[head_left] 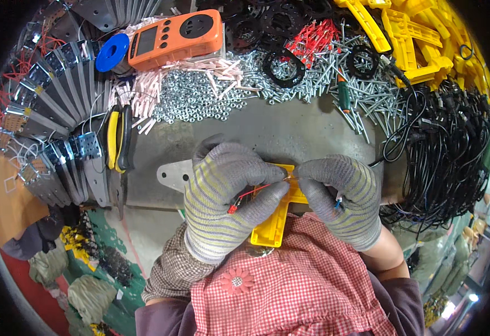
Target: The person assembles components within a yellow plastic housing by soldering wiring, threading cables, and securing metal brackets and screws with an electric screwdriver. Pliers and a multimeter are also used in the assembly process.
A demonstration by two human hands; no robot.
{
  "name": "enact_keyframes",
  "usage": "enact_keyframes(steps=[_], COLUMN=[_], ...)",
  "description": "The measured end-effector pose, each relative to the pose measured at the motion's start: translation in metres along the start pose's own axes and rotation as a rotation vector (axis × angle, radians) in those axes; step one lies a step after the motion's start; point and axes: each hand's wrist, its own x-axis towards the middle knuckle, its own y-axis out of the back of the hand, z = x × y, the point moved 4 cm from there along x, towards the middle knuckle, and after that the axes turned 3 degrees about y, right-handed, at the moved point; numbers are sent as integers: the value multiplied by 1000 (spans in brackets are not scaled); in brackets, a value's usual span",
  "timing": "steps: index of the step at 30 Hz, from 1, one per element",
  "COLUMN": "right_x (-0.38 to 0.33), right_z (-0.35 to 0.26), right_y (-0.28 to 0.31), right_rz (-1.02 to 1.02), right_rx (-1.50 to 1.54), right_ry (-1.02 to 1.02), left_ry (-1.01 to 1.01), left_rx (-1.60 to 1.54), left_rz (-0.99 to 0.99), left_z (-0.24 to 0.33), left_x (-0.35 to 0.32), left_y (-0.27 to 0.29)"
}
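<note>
Both of my hands wear grey striped knit gloves and meet at the fingertips over a yellow plastic housing (273, 229). Thumb and forefinger of my left hand (222, 193) are closed on a thin red wire (253, 191), with a small red piece (232, 209) at its lower end. My right hand (343, 193) pinches a thin wire end against the left fingertips; the exact joint is hidden. A small blue and white wire end (338, 203) shows below the right fingers. The housing lies across the table's front edge, partly covered by the gloves.
A flat metal plate (173, 175) lies left of the hands, near yellow-handled pliers (113, 139). Behind are heaped nuts (186, 98), screws (312, 84), an orange meter (176, 39) and a green-handled screwdriver (343, 95). Black cables (446, 151) and yellow housings (418, 42) crowd the right.
</note>
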Motion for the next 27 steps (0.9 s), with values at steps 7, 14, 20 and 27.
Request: enact_keyframes(steps=[7,14,20,27], right_x=[19,13,19,31], right_z=[-8,-36,-26,-26], right_y=[12,9,6,6], right_rz=[-145,-64,-21,-188], right_rx=[183,-47,-91,10], right_ry=[-168,139,39,37], left_ry=[-80,-167,26,-214], left_rx=[41,332,-16,223], left_rz=[-50,68,52,-51], left_z=[3,12,-2,12], left_x=[2,-2,2,16], left_y=[3,-1,3,20])
